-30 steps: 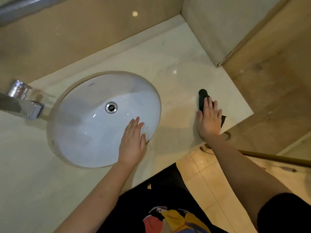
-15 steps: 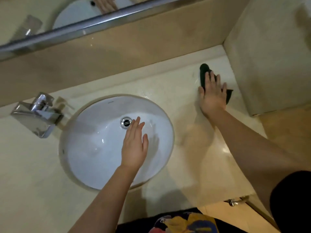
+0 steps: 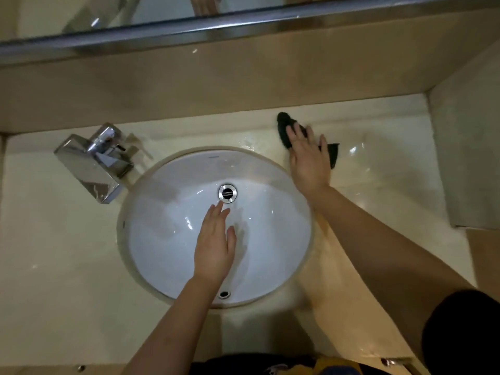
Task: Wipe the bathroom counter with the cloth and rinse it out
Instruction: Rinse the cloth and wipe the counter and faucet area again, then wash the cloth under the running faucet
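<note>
A dark cloth (image 3: 284,128) lies on the pale stone counter (image 3: 378,171) behind and to the right of the basin. My right hand (image 3: 308,161) presses flat on it with straight fingers, covering its middle; cloth ends stick out at the upper left and at the right (image 3: 333,154). My left hand (image 3: 215,244) hovers flat and open over the white oval basin (image 3: 167,255), fingertips near the chrome drain (image 3: 227,192). It holds nothing.
A chrome square tap (image 3: 93,161) stands at the basin's left rear. A backsplash and a mirror ledge (image 3: 243,25) run along the back. A side wall (image 3: 470,147) bounds the counter on the right. A cabinet handle (image 3: 389,361) shows below the front edge.
My right hand has slid the cloth from the counter's front right edge to the back and then leftward toward the basin. The view has swung to face the counter squarely.
</note>
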Demonstrator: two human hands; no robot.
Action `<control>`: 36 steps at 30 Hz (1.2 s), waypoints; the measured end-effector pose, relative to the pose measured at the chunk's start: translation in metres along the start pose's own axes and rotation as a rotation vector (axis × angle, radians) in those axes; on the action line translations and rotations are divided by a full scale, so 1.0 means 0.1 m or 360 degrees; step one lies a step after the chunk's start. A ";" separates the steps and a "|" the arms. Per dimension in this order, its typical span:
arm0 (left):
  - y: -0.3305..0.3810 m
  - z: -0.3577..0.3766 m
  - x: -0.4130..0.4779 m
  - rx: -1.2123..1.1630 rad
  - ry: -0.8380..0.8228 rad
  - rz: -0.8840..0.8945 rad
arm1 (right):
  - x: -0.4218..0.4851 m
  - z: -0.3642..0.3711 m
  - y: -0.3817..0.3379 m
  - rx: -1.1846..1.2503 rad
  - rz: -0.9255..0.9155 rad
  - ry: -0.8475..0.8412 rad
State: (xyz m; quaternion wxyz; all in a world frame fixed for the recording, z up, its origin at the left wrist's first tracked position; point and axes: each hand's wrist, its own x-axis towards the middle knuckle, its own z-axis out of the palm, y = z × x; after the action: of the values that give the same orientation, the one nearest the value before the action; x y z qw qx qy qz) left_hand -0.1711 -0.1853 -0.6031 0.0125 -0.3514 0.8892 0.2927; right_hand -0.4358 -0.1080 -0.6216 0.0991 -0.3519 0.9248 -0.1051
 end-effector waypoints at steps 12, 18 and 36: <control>-0.73 -0.78 -0.45 -0.0076 0.0110 0.0061 | -0.23 0.20 -1.62 0.0467 -0.0351 -0.0120; -0.97 -1.14 -0.37 -0.0201 0.0025 0.0073 | -0.59 -0.06 -1.86 0.0725 -0.0159 -0.0198; -1.00 -1.86 -0.24 -0.0766 0.0004 0.0007 | -1.19 -0.60 -2.81 0.0658 -0.0396 -0.0239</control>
State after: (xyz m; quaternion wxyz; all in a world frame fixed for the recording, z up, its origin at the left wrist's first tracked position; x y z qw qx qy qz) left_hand -0.0559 -0.3271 -0.4948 -0.0733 -0.3428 0.7945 0.4959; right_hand -0.1869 -0.2253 -0.4769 0.2236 -0.4420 0.8234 -0.2769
